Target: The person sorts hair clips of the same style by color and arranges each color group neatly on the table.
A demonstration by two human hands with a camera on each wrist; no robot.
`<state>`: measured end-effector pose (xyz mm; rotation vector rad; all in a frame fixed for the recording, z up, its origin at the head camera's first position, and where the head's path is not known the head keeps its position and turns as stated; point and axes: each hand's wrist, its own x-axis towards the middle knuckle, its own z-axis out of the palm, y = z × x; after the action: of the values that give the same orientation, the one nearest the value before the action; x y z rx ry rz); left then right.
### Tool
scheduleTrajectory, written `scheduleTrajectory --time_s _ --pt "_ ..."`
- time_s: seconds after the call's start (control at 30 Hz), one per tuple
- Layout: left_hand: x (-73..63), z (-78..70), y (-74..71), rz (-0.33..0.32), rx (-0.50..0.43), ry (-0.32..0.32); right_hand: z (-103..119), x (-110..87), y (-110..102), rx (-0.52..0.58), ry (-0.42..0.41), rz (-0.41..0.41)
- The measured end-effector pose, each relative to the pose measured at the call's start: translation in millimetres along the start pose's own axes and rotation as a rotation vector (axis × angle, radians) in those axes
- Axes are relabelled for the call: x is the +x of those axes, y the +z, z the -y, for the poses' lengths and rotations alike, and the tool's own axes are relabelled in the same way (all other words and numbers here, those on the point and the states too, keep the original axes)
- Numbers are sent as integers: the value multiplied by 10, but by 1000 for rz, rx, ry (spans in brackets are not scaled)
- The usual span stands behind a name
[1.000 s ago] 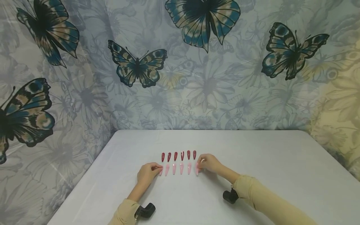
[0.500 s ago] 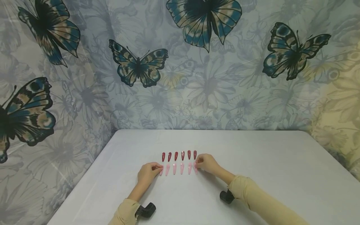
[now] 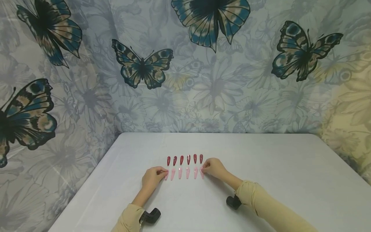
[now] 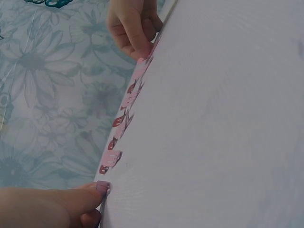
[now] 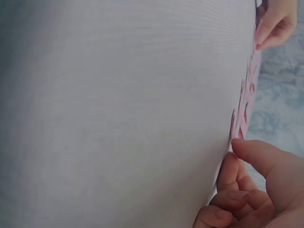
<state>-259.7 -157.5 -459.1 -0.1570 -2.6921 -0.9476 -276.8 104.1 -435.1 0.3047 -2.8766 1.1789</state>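
Two rows of snap hair clips lie on the white table, glossy red clips (image 3: 181, 160) behind and pink clips (image 3: 187, 173) in front. At the left end of the pink row, my left hand (image 3: 152, 178) pinches the outermost pink clip (image 3: 166, 176) between thumb and fingertips. The right hand (image 3: 215, 169) pinches the pink clip (image 3: 202, 176) at the opposite end, its fingers covering the upper part. In the left wrist view the rows run between both hands, seen nearly edge-on. The right wrist view shows my right thumb (image 5: 259, 154) close to the pink row's end.
White cloth covers the table (image 3: 261, 154). Behind it and along the left hangs a floral curtain (image 3: 217, 109) with large butterflies. A black wrist camera (image 3: 150, 216) sits on the left wrist and another black camera (image 3: 233, 202) on the right.
My right hand has shifted slightly left, bringing the end pink clip closer to its neighbour and tilting it. The left hand has stayed in place on its clip.
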Motion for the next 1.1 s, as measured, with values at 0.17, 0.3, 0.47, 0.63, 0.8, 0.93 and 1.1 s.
scheduleTrajectory --time_s 0.17,0.3,0.47,0.63,0.8,0.93,1.1 --pt "-1 -12 -13 14 -2 6 -18 -5 3 -37 -28 -29" --pt "-6 -22 -25 22 -3 4 -24 -15 -6 -42 -30 -38" --pt "-5 -32 -42 14 -13 20 -40 -7 -7 -26 -41 -59" --pt "-10 -44 -56 13 -9 14 -56 -3 -5 -5 -34 -64" --pt "-25 -49 -54 19 -17 -14 -55 -21 -9 2 -22 -50" --pt "-30 -47 -47 22 -19 -28 -46 -31 -19 15 -9 -43" --pt "-27 -37 -50 16 -33 -23 -54 -38 -17 51 4 -36"
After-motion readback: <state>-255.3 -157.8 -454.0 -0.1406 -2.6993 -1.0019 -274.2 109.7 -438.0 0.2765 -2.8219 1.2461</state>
